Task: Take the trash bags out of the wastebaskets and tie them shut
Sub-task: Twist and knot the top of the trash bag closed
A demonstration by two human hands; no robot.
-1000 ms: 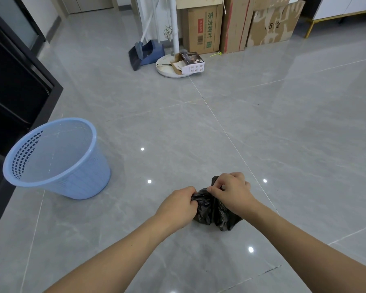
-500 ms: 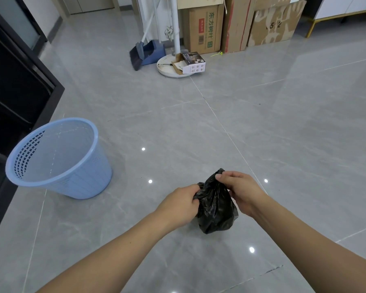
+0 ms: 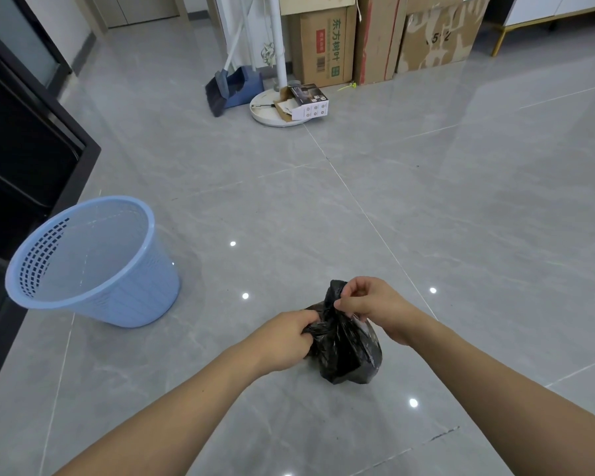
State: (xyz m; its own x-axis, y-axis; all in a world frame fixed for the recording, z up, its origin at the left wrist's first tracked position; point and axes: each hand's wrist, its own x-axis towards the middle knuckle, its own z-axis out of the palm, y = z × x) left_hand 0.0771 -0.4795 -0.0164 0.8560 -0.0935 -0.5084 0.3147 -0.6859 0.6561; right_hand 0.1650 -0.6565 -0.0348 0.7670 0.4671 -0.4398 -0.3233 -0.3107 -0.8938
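Observation:
A small black trash bag hangs between my hands just above the grey tiled floor. My left hand grips a bunched flap at the bag's left side. My right hand pinches the other flap at the top, pulling it upward. The bag's mouth is gathered into a twisted neck between the two hands. A light blue plastic wastebasket with a perforated wall stands to the left, with no bag inside it.
A black cabinet runs along the left edge beside the wastebasket. At the back stand a broom and blue dustpan, a white round stand base with a small open box, and cardboard boxes.
My right hand has lifted the bag's top flap higher and away from my left hand. The bag now hangs longer, and the view has tilted slightly.

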